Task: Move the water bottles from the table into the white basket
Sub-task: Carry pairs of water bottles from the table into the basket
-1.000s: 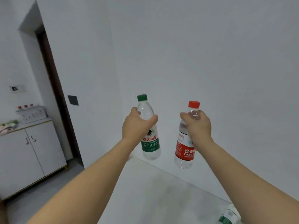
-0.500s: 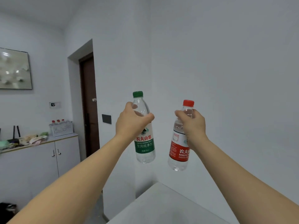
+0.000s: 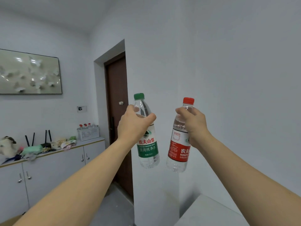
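Note:
My left hand grips the upper part of a clear water bottle with a green cap and green label, held upright in the air. My right hand grips a clear water bottle with a red cap and red label, tilted slightly, close beside the green one. Both arms are stretched out in front of me. The white basket stands far off at the left on a white cabinet top, with several red-capped bottles standing in it.
The white table's corner shows at the lower right. A white cabinet runs along the left wall with clutter on top. A dark brown door stands behind the bottles. A framed picture hangs at the left.
The view has swung left, away from the table toward the cabinet and basket. Both hands keep their bottles raised in front of me; the basket now appears nearer the centre.

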`<state>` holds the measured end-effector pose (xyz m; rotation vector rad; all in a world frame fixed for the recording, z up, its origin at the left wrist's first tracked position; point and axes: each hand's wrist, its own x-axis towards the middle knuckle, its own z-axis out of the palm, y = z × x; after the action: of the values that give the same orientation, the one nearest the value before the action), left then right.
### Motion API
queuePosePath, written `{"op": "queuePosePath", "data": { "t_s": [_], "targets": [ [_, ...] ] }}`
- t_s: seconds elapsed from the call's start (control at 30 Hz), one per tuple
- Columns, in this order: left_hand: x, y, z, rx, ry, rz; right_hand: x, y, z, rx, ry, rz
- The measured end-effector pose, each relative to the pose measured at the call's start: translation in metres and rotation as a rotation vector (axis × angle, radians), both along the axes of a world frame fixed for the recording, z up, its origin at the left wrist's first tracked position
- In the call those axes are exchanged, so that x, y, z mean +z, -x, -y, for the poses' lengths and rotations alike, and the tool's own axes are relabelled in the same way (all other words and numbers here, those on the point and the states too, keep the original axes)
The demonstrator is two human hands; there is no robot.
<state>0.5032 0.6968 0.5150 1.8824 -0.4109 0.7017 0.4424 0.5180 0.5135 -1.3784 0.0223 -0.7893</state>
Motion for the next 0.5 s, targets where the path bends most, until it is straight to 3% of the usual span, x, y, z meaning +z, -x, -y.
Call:
{"op": "queuePosePath", "data": {
  "t_s": [0.27,0.5],
  "targets": [
    [-0.008,-0.14,-0.07,0.028,0.006,0.039,-0.007,-0.148,-0.058,0.037,-0.021,-0.003],
    [0.03,-0.262,-0.134,0.164,-0.064,0.091,0.017,-0.302,-0.129,0.113,-0.025,0.038]
  ]
}}
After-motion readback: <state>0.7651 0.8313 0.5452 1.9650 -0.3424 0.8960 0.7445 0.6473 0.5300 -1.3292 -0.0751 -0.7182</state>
